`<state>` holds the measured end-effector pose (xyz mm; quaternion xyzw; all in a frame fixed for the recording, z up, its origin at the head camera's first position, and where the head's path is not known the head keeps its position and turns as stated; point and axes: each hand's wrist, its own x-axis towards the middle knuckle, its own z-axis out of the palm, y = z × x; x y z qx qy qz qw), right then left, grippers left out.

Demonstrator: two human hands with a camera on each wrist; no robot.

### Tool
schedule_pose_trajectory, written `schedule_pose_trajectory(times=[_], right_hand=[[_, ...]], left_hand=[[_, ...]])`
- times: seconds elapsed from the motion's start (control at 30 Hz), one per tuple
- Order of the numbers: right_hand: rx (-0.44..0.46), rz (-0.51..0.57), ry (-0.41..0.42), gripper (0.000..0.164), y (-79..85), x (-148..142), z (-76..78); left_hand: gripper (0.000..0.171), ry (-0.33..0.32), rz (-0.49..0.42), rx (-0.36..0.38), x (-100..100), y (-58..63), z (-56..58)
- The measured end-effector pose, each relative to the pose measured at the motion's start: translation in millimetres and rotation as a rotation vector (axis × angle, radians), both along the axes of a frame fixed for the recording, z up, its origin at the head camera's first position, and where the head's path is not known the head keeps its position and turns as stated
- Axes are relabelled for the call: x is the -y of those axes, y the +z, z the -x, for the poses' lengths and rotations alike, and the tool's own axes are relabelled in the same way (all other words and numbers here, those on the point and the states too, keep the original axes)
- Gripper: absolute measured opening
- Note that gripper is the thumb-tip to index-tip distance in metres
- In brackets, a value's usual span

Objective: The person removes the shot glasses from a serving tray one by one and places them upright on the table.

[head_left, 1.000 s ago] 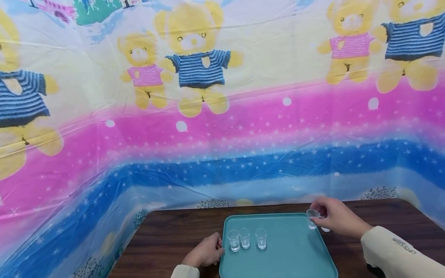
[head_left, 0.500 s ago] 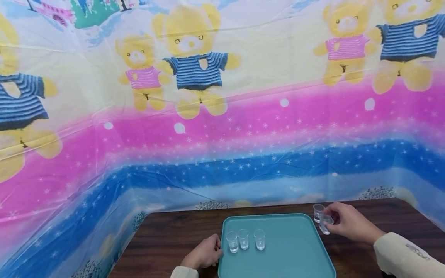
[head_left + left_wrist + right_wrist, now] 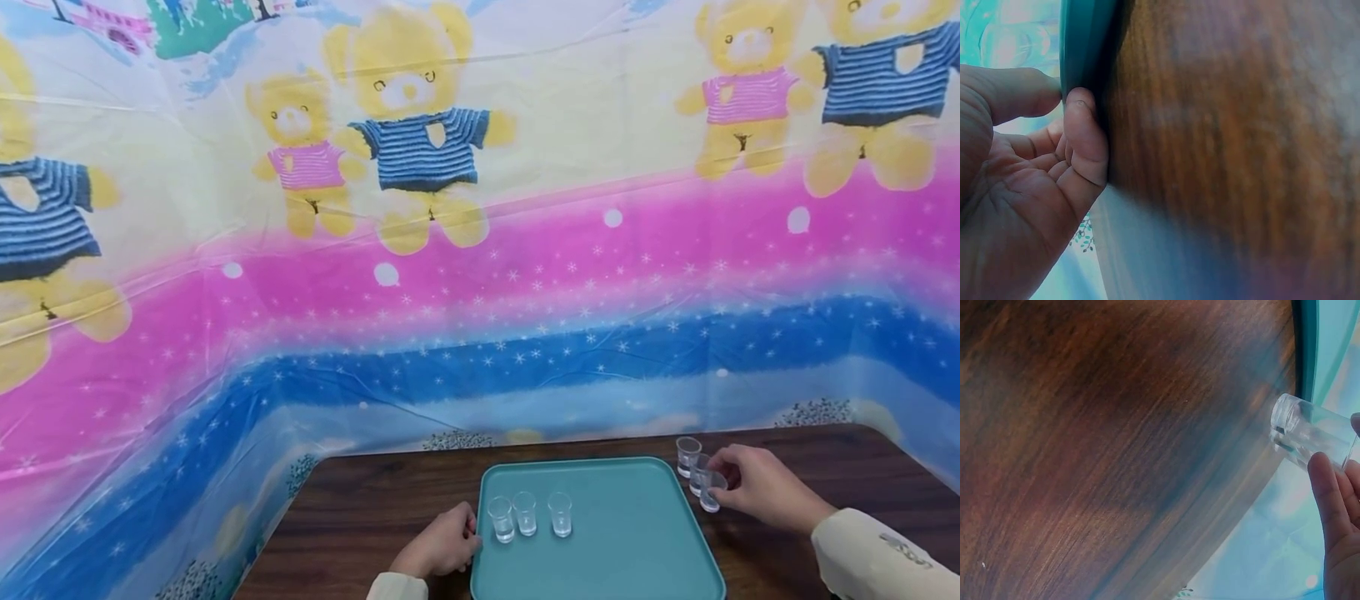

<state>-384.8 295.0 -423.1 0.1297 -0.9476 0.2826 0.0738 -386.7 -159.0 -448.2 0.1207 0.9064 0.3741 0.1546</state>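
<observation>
My left hand (image 3: 442, 540) holds the left rim of a teal tray (image 3: 615, 567); in the left wrist view the thumb lies at the tray's edge (image 3: 1082, 50) with curled fingers beside it. Toward the tray's left side stand three small clear shot glasses (image 3: 562, 515), upright. Off its right side, my right hand (image 3: 768, 487) pinches a clear shot glass (image 3: 712, 493) between thumb and fingers, its base close to the tabletop. Two similar glasses (image 3: 687, 457) stand in a row just behind it. In the right wrist view the held glass (image 3: 1310, 431) overlaps another one.
The tray lies on a dark wood-grain table (image 3: 360, 500) with rounded corners. Right behind the table's far edge hangs a cloth backdrop (image 3: 555, 292) printed with teddy bears and snowflakes.
My right hand has moved right from the tray's far right corner, where it held a glass, and now pinches the nearest of three glasses beside the tray. My left hand has stayed put.
</observation>
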Motion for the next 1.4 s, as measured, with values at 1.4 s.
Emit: schedule_pose_trajectory(times=[1.4], right_hand=[[-0.101,0.012,0.04,0.022,9.9,31.3,-3.8]], left_hand=[[0.011,0.017,-0.003,0.018,-0.3,0.3,0.5]])
